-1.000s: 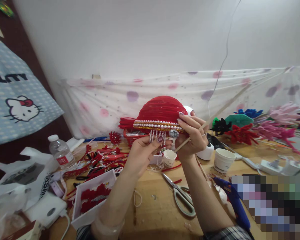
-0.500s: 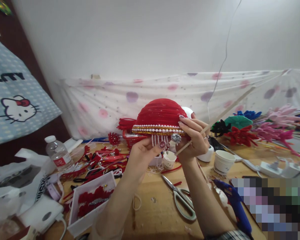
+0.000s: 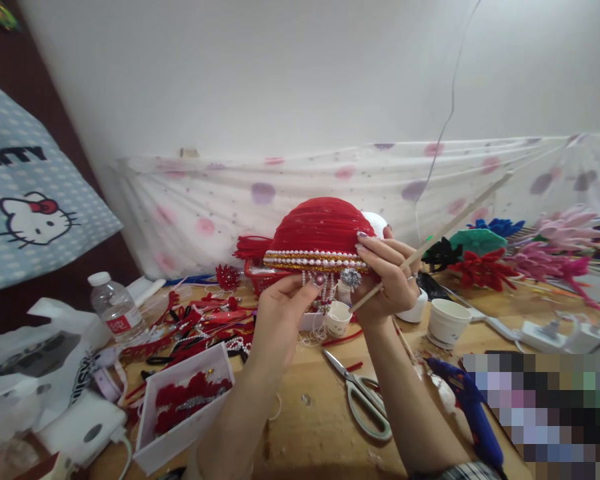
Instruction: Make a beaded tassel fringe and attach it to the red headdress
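Note:
A red pleated cap (image 3: 320, 225) with white pearl and gold trim (image 3: 310, 259) is held up over the table. My right hand (image 3: 387, 277) grips its right side, with a thin wooden stick (image 3: 460, 217) slanting up between its fingers. Near that hand, a silver round ornament (image 3: 351, 277) sits below the trim. My left hand (image 3: 287, 307) pinches the short bead strands (image 3: 329, 292) hanging under the front edge, thumb in front. Part of a white rounded form (image 3: 375, 224) shows behind the cap.
Scissors (image 3: 363, 400) lie below the hands, with a blue glue gun (image 3: 473, 413) to their right. Paper cups (image 3: 449, 323) stand nearby. On the left are a white box (image 3: 153, 393) of red pieces and a bottle (image 3: 115, 310). Colourful fuzzy flowers (image 3: 485, 267) lie at the right.
My left thumb and fingers have moved slightly up and left along the bead strands, nearer the cap's edge. My right hand keeps its hold on the cap and stick.

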`<state>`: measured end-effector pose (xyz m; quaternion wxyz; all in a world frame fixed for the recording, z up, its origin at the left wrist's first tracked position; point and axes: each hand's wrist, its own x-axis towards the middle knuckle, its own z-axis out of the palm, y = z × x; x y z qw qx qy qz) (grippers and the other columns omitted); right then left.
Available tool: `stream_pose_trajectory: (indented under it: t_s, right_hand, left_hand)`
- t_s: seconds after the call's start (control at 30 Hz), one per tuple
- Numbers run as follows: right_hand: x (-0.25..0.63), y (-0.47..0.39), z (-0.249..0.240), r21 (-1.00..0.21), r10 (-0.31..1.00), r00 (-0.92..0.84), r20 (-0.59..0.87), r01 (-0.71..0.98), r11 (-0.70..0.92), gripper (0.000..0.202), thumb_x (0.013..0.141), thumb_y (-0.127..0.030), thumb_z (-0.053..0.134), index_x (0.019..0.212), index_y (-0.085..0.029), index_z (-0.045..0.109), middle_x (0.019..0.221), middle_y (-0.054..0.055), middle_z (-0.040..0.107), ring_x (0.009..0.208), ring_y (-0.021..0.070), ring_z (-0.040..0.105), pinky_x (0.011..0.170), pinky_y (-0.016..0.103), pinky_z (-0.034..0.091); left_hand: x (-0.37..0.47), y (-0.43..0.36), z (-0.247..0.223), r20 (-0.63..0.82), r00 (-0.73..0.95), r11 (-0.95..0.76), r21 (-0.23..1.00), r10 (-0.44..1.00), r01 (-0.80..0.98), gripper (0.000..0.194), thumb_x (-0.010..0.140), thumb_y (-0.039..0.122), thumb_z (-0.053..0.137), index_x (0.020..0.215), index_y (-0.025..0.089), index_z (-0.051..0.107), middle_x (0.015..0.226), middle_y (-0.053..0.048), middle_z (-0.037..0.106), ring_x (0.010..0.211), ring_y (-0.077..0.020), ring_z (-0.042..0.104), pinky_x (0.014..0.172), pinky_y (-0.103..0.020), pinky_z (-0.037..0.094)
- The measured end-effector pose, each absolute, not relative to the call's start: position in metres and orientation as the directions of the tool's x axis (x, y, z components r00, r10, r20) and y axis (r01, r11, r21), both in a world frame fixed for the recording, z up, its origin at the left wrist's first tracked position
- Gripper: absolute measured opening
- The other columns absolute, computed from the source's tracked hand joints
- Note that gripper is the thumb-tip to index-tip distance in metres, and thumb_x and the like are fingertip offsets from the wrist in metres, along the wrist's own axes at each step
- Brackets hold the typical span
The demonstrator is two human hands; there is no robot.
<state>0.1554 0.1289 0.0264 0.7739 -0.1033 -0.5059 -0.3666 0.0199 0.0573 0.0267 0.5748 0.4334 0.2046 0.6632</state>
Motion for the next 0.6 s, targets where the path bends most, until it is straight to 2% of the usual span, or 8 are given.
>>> stream_pose_trajectory:
  t_s: [0.6]
  right_hand:
    - [0.1517,0.1278,0.0256,0.215,-0.455,0.216,0.864,0.660,0.720,0.017,0.093,-0.023,0.059,0.088,-0.027,0.075,0.085,0.001,0.078,0.082,0.0221,0.067,0.079,0.048,0.060]
  left_hand:
    - [0.0175,0.0569,0.0226,0.357,-0.006,-0.298,0.772,0.934,-0.562,0.012,0.066,0.026,0.083,0.073,0.019,0.078,0.075,-0.003,0.077,0.072,-0.0161,0.068,0.078,-0.032,0.052]
